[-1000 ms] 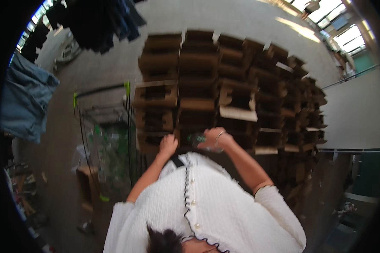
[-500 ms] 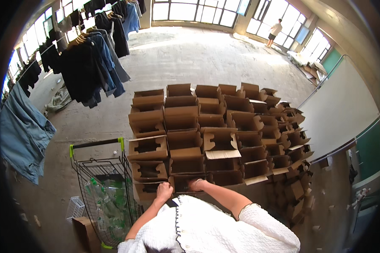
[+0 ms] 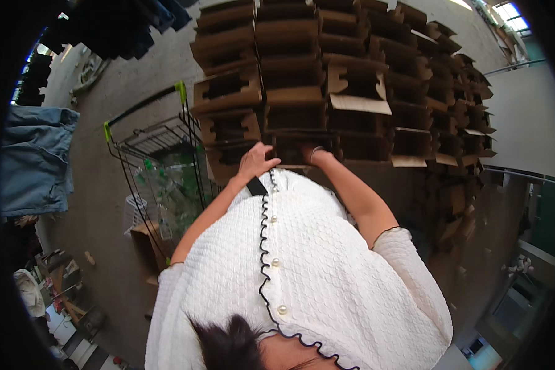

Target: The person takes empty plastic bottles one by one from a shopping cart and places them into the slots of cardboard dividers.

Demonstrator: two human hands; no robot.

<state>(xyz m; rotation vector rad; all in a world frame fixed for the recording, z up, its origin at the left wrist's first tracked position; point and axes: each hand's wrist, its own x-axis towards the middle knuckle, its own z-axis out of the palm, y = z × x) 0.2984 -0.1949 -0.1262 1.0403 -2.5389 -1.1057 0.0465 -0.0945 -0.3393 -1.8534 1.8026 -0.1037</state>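
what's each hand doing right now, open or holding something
Left hand: half curled at the edge of a cardboard box; grip unclear.
Right hand: inside that box, in shadow; grip unclear.

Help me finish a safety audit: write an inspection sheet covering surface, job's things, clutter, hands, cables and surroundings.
Surface: grey floor; hidden beneath the cardboard boxes.
Job's things: boxes open, in rows; clear and green plastic bottles inside the wire cart.
Clutter: white basket and brown carton beside the cart.
Left hand: at a near box's edge; grip unclear.
Right hand: partly inside a near box; fingers in shadow, so any hold is unclear.
Cables: nothing seen.
Surroundings: hanging clothes at left, whitish panel at right.
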